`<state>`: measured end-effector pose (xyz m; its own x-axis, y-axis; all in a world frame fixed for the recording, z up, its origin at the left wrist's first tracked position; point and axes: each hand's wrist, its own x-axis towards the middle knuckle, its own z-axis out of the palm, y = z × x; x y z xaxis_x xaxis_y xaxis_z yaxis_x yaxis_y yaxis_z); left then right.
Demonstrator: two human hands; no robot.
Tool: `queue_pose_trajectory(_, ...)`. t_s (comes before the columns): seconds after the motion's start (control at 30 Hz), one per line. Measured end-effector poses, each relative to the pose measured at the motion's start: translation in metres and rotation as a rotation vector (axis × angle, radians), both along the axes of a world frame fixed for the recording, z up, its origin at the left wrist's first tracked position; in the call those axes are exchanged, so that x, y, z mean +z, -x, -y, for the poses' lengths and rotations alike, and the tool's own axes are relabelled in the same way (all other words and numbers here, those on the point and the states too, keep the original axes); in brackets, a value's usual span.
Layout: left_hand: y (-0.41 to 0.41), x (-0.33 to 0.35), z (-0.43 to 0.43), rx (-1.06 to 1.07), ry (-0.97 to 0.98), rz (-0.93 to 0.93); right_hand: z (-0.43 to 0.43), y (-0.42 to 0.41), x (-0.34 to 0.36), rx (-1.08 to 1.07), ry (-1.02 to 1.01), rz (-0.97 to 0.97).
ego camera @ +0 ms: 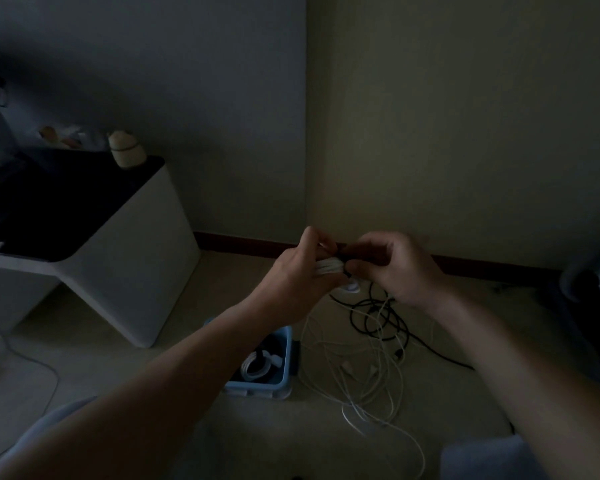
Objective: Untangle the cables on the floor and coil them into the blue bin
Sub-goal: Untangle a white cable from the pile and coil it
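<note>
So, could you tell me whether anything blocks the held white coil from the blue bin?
Nothing visible does: the white coil is held up, and the blue bin below is open, holding one coiled cable.

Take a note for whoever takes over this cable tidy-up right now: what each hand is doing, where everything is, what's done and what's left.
Left hand: grips a white coil in the air.
Right hand: pinches that coil's end, where something dark sits; too dim to tell what.
Blue bin: on the floor under the left forearm, with a finished coil inside.
Tangle: white and black cables on the floor, right of the bin.
Done: one coil binned.
Left: bin the held coil, then untangle and coil the rest.
</note>
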<state>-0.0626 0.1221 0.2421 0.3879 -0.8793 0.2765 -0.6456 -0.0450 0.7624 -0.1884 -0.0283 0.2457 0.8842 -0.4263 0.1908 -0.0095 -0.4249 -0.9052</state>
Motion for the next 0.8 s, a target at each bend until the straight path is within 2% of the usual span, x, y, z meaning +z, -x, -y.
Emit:
queue_pose_trajectory(0.3, -0.001, -0.005, 0.001, 0.032, -0.020, 0.005, -0.001, 0.000, -0.002, -0.043, 0.114, -0.004)
queue_pose_trajectory(0.63, -0.004, -0.004, 0.003, 0.108, -0.047, 0.059, 0.000, -0.003, -0.006, 0.034, 0.027, -0.046)
queue_pose_trajectory(0.8, -0.010, -0.005, 0.007, 0.130, -0.165, -0.052, 0.004, -0.001, -0.011, 0.051, 0.099, -0.081)
